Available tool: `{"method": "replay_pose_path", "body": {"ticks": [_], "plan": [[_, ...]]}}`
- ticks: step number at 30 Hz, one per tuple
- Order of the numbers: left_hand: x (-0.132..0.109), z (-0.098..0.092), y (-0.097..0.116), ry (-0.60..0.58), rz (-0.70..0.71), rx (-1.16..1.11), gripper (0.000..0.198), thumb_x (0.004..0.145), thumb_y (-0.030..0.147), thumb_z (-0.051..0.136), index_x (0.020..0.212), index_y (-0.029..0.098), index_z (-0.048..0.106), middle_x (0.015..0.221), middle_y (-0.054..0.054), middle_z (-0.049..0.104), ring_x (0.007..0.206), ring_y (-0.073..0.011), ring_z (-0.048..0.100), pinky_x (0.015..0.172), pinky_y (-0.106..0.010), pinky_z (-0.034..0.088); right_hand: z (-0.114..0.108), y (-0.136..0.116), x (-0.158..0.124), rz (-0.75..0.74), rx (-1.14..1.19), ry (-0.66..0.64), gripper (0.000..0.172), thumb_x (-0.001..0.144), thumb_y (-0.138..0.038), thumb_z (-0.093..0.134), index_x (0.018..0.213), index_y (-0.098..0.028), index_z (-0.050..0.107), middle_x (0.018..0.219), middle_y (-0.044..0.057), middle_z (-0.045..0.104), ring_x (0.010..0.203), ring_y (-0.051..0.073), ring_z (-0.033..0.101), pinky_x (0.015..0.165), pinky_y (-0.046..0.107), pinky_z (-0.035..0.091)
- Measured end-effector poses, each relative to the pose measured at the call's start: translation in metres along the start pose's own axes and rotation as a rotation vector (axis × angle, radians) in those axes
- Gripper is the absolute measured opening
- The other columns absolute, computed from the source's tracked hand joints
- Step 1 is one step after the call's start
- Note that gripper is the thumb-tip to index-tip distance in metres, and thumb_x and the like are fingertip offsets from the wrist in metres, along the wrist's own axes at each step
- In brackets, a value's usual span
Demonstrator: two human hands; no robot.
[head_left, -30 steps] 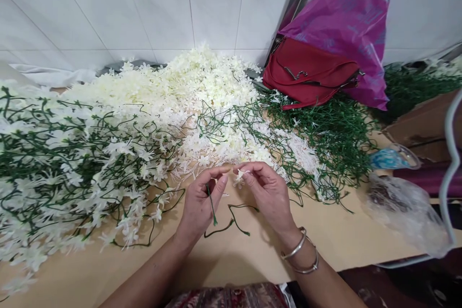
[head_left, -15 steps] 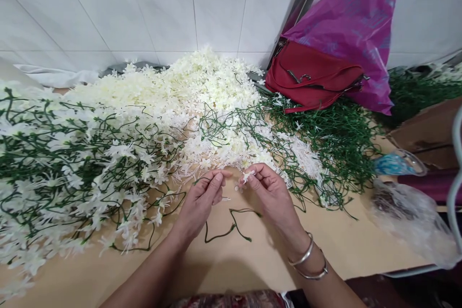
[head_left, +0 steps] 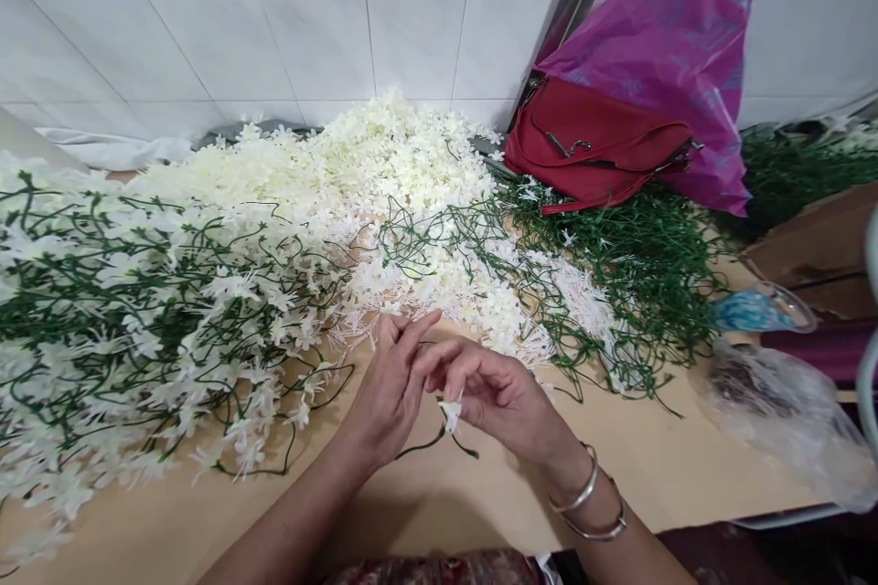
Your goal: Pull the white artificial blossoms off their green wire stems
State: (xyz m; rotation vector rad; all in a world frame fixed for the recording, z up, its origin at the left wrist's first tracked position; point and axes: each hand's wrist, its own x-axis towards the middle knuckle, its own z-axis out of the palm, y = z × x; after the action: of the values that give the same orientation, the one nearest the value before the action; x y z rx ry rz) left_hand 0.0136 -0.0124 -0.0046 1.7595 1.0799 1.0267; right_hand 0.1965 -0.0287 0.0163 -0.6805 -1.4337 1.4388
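Close together over the table (head_left: 521,512), my two hands meet with the fingers overlapping. Between the thumb and fingers of my right hand (head_left: 500,398) is a small white artificial flower (head_left: 451,413), its petals pointing down. My left hand (head_left: 390,388) has its fingers bent, with one finger stretched toward the right; the green plastic stem seen in it earlier is mostly hidden now. Below the hands a loose green stem (head_left: 422,448) lies on the table, partly covered by the hands and the flower.
At left is a big heap of white flowers on green stems (head_left: 137,311). Loose white blossoms (head_left: 404,155) pile up behind, and bare green stems (head_left: 631,265) at right. A red handbag (head_left: 596,142), purple plastic bag (head_left: 672,46) and clear bag (head_left: 782,411) lie right.
My right hand has moved left and down, bringing the white flower below my left hand's fingers. My left hand has turned, and its stem has gone out of sight.
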Motion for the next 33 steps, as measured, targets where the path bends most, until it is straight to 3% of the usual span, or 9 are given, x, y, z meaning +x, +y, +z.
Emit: {"method": "replay_pose_path", "body": {"ticks": [5, 9, 12, 16, 18, 21, 23, 26, 33], "plan": [[0.008, -0.004, 0.005, -0.050, 0.049, -0.011, 0.025, 0.107, 0.031, 0.054, 0.117, 0.025, 0.076, 0.102, -0.007, 0.073, 0.097, -0.0216, 0.064, 0.090, -0.035, 0.051, -0.009, 0.005, 0.000, 0.023, 0.031, 0.176, 0.017, 0.097, -0.042, 0.072, 0.094, -0.027, 0.066, 0.094, 0.002, 0.071, 0.085, 0.018, 0.066, 0.078, 0.032, 0.056], [0.009, -0.003, 0.003, 0.022, 0.027, -0.069, 0.016, 0.102, 0.026, 0.062, 0.102, 0.022, 0.078, 0.092, -0.005, 0.078, 0.082, -0.0178, 0.068, 0.078, -0.030, 0.051, -0.011, 0.005, 0.000, 0.099, 0.087, 0.116, 0.021, 0.096, -0.045, 0.073, 0.093, -0.026, 0.065, 0.088, 0.002, 0.070, 0.082, 0.018, 0.065, 0.079, 0.033, 0.054], [0.010, -0.003, 0.002, 0.119, -0.011, -0.110, 0.013, 0.097, 0.025, 0.067, 0.098, 0.021, 0.079, 0.090, -0.006, 0.076, 0.080, -0.0170, 0.067, 0.073, -0.027, 0.051, -0.012, 0.004, 0.000, 0.106, 0.119, 0.163, 0.021, 0.096, -0.046, 0.074, 0.094, -0.026, 0.067, 0.087, 0.001, 0.071, 0.084, 0.018, 0.066, 0.082, 0.033, 0.052], [0.011, -0.004, 0.004, 0.068, -0.001, -0.174, 0.011, 0.090, 0.025, 0.074, 0.083, 0.019, 0.080, 0.093, -0.009, 0.075, 0.088, -0.0193, 0.069, 0.074, -0.027, 0.052, -0.013, 0.004, 0.000, 0.123, 0.207, 0.187, 0.020, 0.094, -0.043, 0.077, 0.095, -0.026, 0.068, 0.083, 0.001, 0.072, 0.079, 0.017, 0.065, 0.080, 0.031, 0.050], [0.010, -0.004, 0.004, 0.026, -0.064, -0.254, 0.014, 0.093, 0.029, 0.072, 0.087, 0.019, 0.080, 0.084, -0.006, 0.074, 0.072, -0.0149, 0.065, 0.066, -0.025, 0.050, -0.013, 0.004, 0.001, 0.136, 0.276, 0.161, 0.017, 0.094, -0.040, 0.078, 0.095, -0.026, 0.069, 0.082, 0.000, 0.073, 0.077, 0.016, 0.064, 0.081, 0.031, 0.050], [0.010, -0.003, 0.005, 0.004, -0.216, -0.405, 0.023, 0.096, 0.036, 0.068, 0.106, 0.019, 0.078, 0.078, -0.002, 0.073, 0.050, -0.0078, 0.048, 0.051, -0.021, 0.039, -0.014, 0.004, 0.001, 0.120, 0.322, 0.208, 0.014, 0.094, -0.037, 0.079, 0.095, -0.026, 0.070, 0.084, 0.000, 0.073, 0.080, 0.016, 0.064, 0.085, 0.031, 0.049], [0.010, -0.003, 0.005, 0.021, -0.274, -0.445, 0.025, 0.094, 0.039, 0.069, 0.105, 0.018, 0.077, 0.078, -0.002, 0.073, 0.051, -0.0073, 0.044, 0.050, -0.020, 0.035, -0.016, 0.006, 0.002, 0.102, 0.276, 0.298, 0.014, 0.092, -0.037, 0.080, 0.095, -0.026, 0.071, 0.087, 0.000, 0.072, 0.082, 0.016, 0.063, 0.084, 0.029, 0.047], [0.012, -0.004, 0.007, 0.086, -0.302, -0.435, 0.024, 0.090, 0.041, 0.075, 0.086, 0.017, 0.076, 0.076, -0.002, 0.071, 0.063, -0.0102, 0.052, 0.058, -0.020, 0.039, -0.018, 0.010, 0.004, 0.105, 0.145, 0.388, 0.015, 0.091, -0.037, 0.081, 0.092, -0.025, 0.073, 0.092, 0.000, 0.070, 0.081, 0.015, 0.061, 0.080, 0.028, 0.046], [0.008, 0.003, -0.001, 0.168, -0.355, -0.504, 0.023, 0.084, 0.042, 0.082, 0.086, 0.020, 0.079, 0.070, 0.002, 0.060, 0.065, -0.0105, 0.044, 0.059, -0.020, 0.036, -0.017, 0.017, 0.005, 0.129, 0.007, 0.329, 0.015, 0.094, -0.038, 0.077, 0.093, -0.024, 0.072, 0.091, 0.001, 0.067, 0.084, 0.017, 0.060, 0.081, 0.030, 0.044]]}}
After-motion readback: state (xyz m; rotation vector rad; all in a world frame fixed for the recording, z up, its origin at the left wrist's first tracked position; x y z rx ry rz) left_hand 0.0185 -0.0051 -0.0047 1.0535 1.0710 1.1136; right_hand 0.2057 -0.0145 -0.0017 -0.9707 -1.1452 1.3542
